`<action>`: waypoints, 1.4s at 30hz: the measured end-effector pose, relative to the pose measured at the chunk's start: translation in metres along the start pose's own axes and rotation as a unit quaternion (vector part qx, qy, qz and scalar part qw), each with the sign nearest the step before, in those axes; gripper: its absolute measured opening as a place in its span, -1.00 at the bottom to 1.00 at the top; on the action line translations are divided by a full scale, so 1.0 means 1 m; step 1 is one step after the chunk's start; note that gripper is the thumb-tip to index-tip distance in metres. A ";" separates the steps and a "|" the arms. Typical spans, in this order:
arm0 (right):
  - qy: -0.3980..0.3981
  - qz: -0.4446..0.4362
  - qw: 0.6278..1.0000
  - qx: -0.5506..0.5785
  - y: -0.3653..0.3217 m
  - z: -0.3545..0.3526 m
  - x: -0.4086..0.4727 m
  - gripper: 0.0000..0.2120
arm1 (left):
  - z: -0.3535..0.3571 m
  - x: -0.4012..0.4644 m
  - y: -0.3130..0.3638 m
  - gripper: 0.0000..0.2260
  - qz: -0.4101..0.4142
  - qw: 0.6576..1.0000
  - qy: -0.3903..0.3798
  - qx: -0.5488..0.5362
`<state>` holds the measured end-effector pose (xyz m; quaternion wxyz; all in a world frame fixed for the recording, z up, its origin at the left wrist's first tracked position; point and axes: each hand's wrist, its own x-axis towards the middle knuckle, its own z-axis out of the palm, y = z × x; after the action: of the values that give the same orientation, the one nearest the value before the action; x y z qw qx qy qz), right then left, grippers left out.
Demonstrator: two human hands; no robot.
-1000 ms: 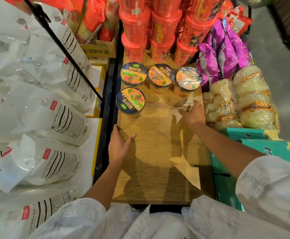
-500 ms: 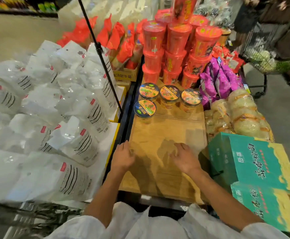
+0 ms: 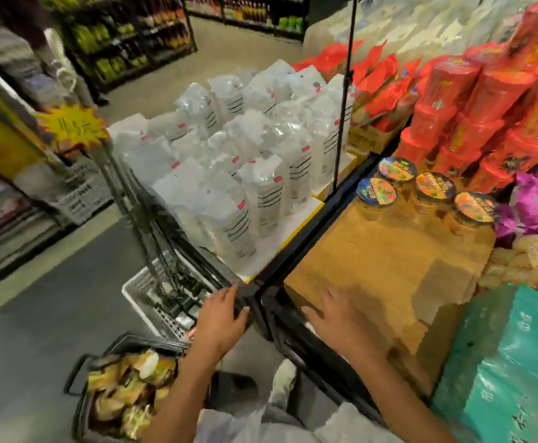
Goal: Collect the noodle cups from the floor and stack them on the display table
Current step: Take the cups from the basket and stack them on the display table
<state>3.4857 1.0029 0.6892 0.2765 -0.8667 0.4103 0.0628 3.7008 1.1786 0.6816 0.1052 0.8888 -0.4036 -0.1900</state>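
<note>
Across the right half of the view runs the bare wooden top of the display table [image 3: 389,266], the largest thing here, with four round noodle cups with dark-rimmed printed foil lids [image 3: 421,190] standing in a loose cluster at its far end, close in front of the tall stack of red cups. Down at the lower left, on the grey floor, sits a dark shopping basket with a loop handle [image 3: 120,388], filled with what look like more packaged noodle goods, though blur keeps me from telling cups from packets. Every cup on the table stands upright, lid up, its long axis vertical. I judge them light and stiff-walled but easily dented, with smooth film that could slip and a lid that would tear under a fingertip; the safest hold is probably round the side wall just under the rim. Nearer, the left hand [image 3: 221,318] has its fingers laid over the black corner of the table frame, holding nothing else. Beside it the right hand [image 3: 338,318] lies flat, fingers spread, on the table's near edge, empty.
</note>
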 end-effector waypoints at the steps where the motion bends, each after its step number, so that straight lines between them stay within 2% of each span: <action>1: -0.014 -0.019 1.000 -0.003 -0.008 0.008 -0.006 -0.35 | 0.003 -0.019 -0.009 -0.41 -0.021 1.000 0.007 -0.002; 4: -0.039 -0.089 0.995 -0.021 -0.032 0.032 -0.024 -0.38 | 0.009 -0.077 -0.036 -0.42 -0.078 0.997 0.028 -0.004; 10: -0.092 -0.167 0.981 -0.028 -0.079 0.079 -0.064 -0.37 | 0.019 -0.174 -0.086 -0.43 -0.182 0.981 0.064 -0.019; 20: -0.195 -0.260 0.942 -0.085 -0.183 0.158 -0.068 -0.40 | 0.042 -0.256 -0.175 -0.44 -0.328 0.933 0.077 -0.125; 27: -0.268 -0.230 0.933 -0.071 -0.277 0.227 -0.041 -0.41 | 0.049 -0.251 -0.266 -0.48 -0.369 0.908 0.052 -0.189; 33: -0.324 -0.202 0.916 -0.123 -0.329 0.302 -0.001 -0.37 | 0.061 -0.215 -0.340 -0.48 -0.385 0.887 0.013 -0.255; 37: -0.359 -0.193 0.899 -0.157 -0.348 0.357 0.039 -0.36 | 0.094 -0.183 -0.381 -0.45 -0.408 0.861 -0.005 -0.303; 42: -0.370 -0.212 0.881 -0.207 -0.365 0.436 0.107 -0.27 | 0.155 -0.137 -0.430 -0.53 -0.449 0.818 -0.012 -0.359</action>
<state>3.8796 1.3480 0.4428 0.2295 -0.8842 0.0623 0.4021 3.8441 1.5574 0.4290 0.3150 0.8684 0.1358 -0.3581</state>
